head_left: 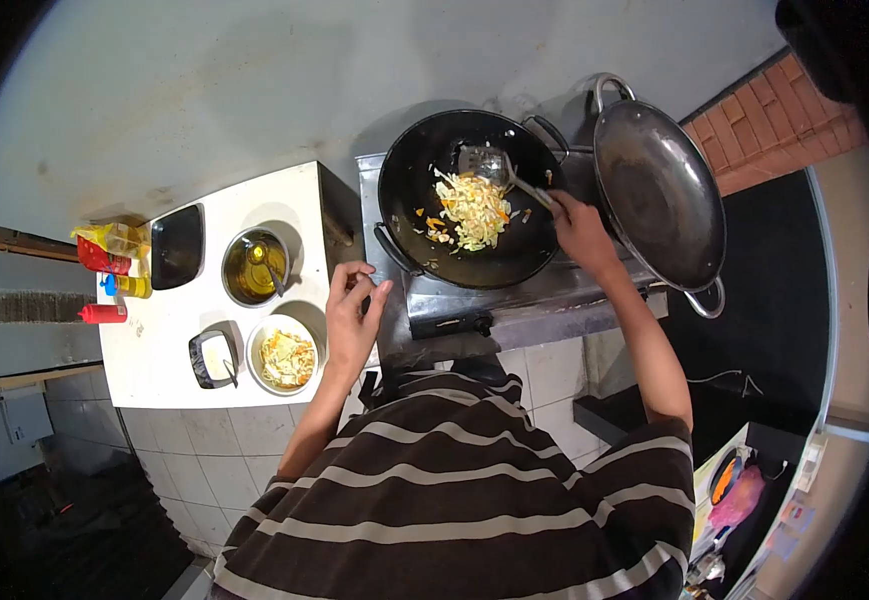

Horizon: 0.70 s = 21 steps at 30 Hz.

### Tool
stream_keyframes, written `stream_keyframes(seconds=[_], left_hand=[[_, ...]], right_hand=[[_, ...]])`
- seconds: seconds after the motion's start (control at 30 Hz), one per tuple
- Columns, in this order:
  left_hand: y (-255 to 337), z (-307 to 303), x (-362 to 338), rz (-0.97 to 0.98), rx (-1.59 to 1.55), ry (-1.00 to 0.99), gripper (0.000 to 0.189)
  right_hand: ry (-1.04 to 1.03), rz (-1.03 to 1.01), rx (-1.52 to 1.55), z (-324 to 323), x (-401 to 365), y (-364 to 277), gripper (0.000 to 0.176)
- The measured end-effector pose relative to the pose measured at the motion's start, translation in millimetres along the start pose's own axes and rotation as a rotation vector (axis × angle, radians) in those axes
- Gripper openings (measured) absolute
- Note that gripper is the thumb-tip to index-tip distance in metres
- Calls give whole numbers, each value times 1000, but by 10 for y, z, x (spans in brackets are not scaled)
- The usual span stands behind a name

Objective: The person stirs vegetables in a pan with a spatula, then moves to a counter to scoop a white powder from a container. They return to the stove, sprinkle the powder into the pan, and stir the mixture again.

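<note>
Inside the black wok (534, 245), the spatula (503, 174) has its blade at the far edge of the shredded vegetables (476, 210); its long axis slants toward the near right, into the right hand (583, 236), the nearer one, fingers wrapped round the handle. The left hand (355, 312), fingers loosely curled, nothing visibly held, hangs between wok and table (149, 365).

spatula (484, 165): handle end hidden in right hand (583, 236) | stove (444, 300) under wok (529, 248): blocked from me | striped shirt (434, 490): cut off below
</note>
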<state>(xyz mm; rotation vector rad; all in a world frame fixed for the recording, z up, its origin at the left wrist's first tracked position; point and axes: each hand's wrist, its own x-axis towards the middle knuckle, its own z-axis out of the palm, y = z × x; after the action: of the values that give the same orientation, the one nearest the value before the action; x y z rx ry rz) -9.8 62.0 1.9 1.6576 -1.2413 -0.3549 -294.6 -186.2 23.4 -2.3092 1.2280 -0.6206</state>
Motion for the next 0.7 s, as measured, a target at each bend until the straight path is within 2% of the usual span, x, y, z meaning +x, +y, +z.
stream_keyframes(seconds=[0.07, 0.13, 0.17, 0.23, 0.27, 0.33, 0.4, 0.57, 0.7], left_hand=[[-90, -40, -68, -25, -18, -13, 19], [-136, -92, -107, 8, 6, -11, 18], [-111, -132, -119, -29, 7, -33, 15], [-131, -183, -157, -57, 0, -53, 14], [-137, -201, -162, -82, -6, -67, 14], [-176, -210, -181, -32, 13, -72, 12], [-189, -218, -190, 18, 31, -81, 10], [-137, -154, -177, -106, -100, -104, 6], [-146, -122, -195, -24, -79, -155, 8]], right_hand=[[-21, -23, 13, -92, -201, -171, 31], [-109, 195, 10, -378, -388, -660, 34], [-112, 200, 9, -375, -514, -708, 34], [95, -71, -66, -382, -763, -794, 40], [97, -66, -67, -399, -910, -864, 40], [-10, 98, -287, -416, -1199, -1020, 48], [-29, 91, -319, -397, -1406, -1134, 51], [-66, 120, -371, -200, -1577, -1142, 55], [-35, 168, -277, 144, -1536, -942, 57]])
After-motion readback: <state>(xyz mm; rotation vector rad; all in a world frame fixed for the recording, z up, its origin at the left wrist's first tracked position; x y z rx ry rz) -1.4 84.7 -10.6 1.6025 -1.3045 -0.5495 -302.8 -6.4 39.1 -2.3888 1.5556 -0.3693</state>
